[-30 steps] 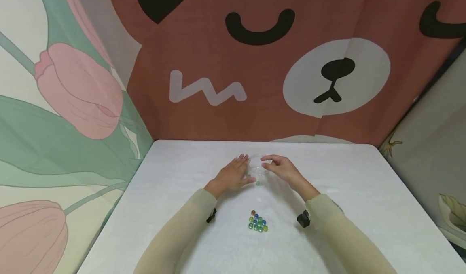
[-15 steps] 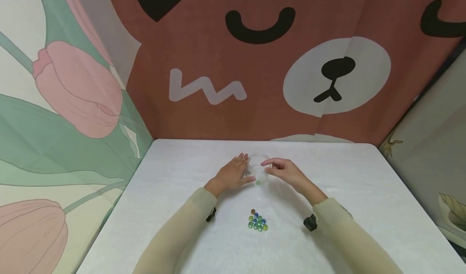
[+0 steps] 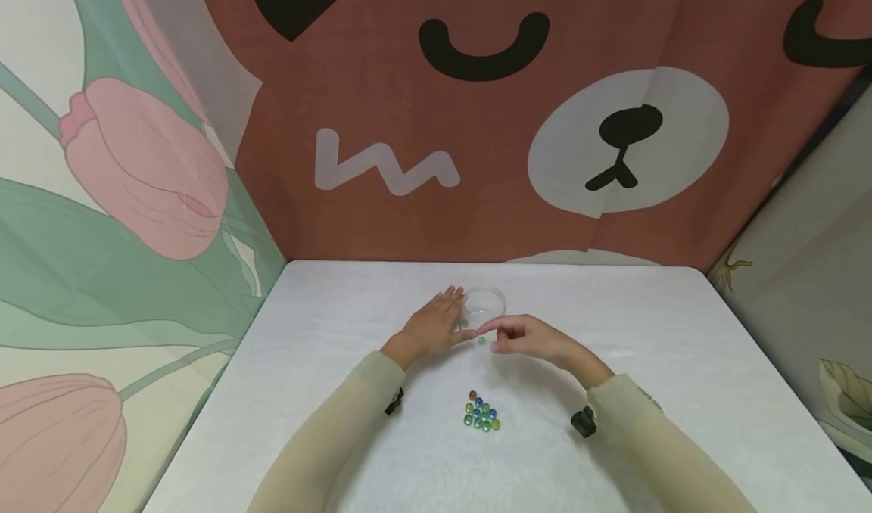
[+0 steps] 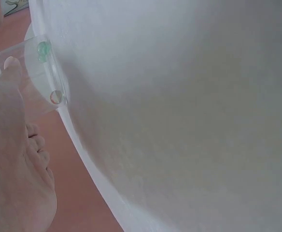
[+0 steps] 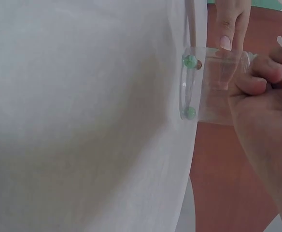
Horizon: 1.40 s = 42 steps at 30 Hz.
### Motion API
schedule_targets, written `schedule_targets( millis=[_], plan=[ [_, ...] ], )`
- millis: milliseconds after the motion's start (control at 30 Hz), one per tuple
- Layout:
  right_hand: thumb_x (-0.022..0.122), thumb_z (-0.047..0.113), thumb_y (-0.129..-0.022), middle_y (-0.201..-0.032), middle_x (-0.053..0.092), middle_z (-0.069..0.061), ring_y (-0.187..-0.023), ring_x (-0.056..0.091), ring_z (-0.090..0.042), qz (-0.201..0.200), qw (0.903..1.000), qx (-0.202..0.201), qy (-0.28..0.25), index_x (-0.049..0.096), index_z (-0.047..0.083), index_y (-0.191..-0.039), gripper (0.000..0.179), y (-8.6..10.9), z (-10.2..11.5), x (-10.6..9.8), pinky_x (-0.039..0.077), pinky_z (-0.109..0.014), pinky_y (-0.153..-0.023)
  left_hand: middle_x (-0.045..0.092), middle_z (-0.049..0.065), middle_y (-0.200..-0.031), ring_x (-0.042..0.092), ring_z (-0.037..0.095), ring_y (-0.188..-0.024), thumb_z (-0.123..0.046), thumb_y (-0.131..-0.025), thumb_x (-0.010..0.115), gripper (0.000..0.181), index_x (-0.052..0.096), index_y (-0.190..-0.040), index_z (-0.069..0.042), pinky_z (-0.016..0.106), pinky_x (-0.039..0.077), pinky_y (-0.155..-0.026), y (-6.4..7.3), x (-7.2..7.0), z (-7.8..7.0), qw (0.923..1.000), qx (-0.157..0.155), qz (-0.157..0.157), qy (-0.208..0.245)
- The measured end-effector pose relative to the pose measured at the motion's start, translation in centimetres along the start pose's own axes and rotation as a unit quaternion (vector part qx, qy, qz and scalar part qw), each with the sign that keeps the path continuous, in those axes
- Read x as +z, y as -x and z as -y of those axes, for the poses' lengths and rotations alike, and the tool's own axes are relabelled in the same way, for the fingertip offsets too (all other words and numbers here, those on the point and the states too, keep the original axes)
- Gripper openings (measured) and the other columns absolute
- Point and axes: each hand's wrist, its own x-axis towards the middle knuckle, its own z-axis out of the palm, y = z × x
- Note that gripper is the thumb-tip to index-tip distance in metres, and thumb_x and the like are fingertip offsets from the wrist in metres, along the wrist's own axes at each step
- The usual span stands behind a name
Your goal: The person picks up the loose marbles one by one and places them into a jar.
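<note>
A clear plastic jar (image 3: 492, 292) stands upright at the back middle of the white table (image 3: 341, 301). Its bottom holds green marbles (image 5: 190, 113) and a brown marble (image 4: 56, 97). Along the jar's left side rests my left hand (image 3: 431, 328), fingers straight and the thumb reaching across the front; the thumb overlaps the clear wall in the left wrist view. My right hand (image 3: 534, 339) is in front of the jar and to its right, index finger pointing left toward the left thumb. Its other fingers curl loosely, with nothing seen between them.
Nearer the person, a cluster of several marbles (image 3: 482, 413) in green, blue, yellow and brown lies on the table. Behind the table hangs a brown bear-print cloth (image 3: 381, 225); a tulip-print cloth (image 3: 150, 172) covers the left side.
The right hand has come down and toward the person, from over the jar's mouth to its front, leaving the rim in plain sight. The left hand and the marble cluster stay put.
</note>
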Motion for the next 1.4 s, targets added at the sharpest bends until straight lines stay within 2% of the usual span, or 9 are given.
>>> schedule_targets(
  millis=[367,533,733,1000,1167,1400],
  plan=[
    [0.069,0.016,-0.098,-0.083,0.056,0.002,-0.076,0.051,-0.011,0.114,0.9925,-0.005,0.045,0.068,0.014,-0.132,0.035,-0.5,-0.4,1.6,0.043,-0.023,-0.069,0.009,0.006,-0.171,0.002,0.019,-0.157,-0.070,-0.100,0.034,0.092,0.014,-0.163,-0.006,0.031,0.004,-0.128,-0.1,0.1,0.0,1.0000,-0.005,-0.004,-0.004],
    [0.069,0.013,-0.096,-0.081,0.057,0.004,-0.074,0.052,-0.009,0.151,0.9868,-0.012,0.057,0.070,0.014,-0.131,0.034,-1.0,-0.5,2.2,0.046,-0.021,-0.070,0.009,0.006,-0.170,0.002,0.020,-0.157,-0.071,-0.100,0.034,0.092,0.014,-0.163,-0.006,0.032,0.004,-0.128,-0.1,0.2,0.0,1.0000,-0.002,-0.007,-0.002],
    [0.069,0.010,-0.096,-0.080,0.056,0.008,-0.074,0.049,-0.006,0.193,0.9779,-0.002,0.080,0.071,0.016,-0.130,0.034,-1.5,-0.7,2.6,0.044,-0.019,-0.069,0.008,0.006,-0.171,0.001,0.019,-0.157,-0.071,-0.100,0.033,0.093,0.012,-0.163,-0.006,0.031,0.003,-0.128,-0.1,0.4,0.2,1.0000,-0.001,-0.004,0.001],
    [0.071,0.006,-0.094,-0.084,0.056,0.009,-0.075,0.047,-0.003,0.204,0.9675,-0.013,0.149,0.074,0.019,-0.124,0.033,-1.9,-0.4,3.0,0.042,-0.017,-0.069,0.011,0.008,-0.170,0.003,0.021,-0.157,-0.070,-0.101,0.033,0.092,0.015,-0.162,-0.004,0.032,0.004,-0.128,-0.1,0.4,0.4,0.9999,0.009,-0.011,-0.009],
    [0.073,0.006,-0.093,-0.083,0.054,0.008,-0.075,0.046,-0.002,0.202,0.9601,-0.037,0.190,0.077,0.021,-0.119,0.031,-2.0,-0.2,3.3,0.041,-0.017,-0.069,0.013,0.010,-0.170,0.005,0.023,-0.157,-0.068,-0.102,0.035,0.090,0.017,-0.162,-0.003,0.033,0.004,-0.128,-0.1,0.3,0.4,0.9997,0.014,-0.015,-0.012],
    [0.074,0.005,-0.091,-0.084,0.053,0.008,-0.075,0.043,0.000,0.209,0.9520,-0.038,0.220,0.078,0.022,-0.117,0.031,-2.2,-0.4,3.5,0.039,-0.016,-0.068,0.013,0.010,-0.170,0.005,0.022,-0.157,-0.067,-0.102,0.036,0.090,0.017,-0.162,-0.003,0.033,0.005,-0.128,-0.2,0.4,0.4,0.9997,0.019,-0.016,0.000]
  ],
)
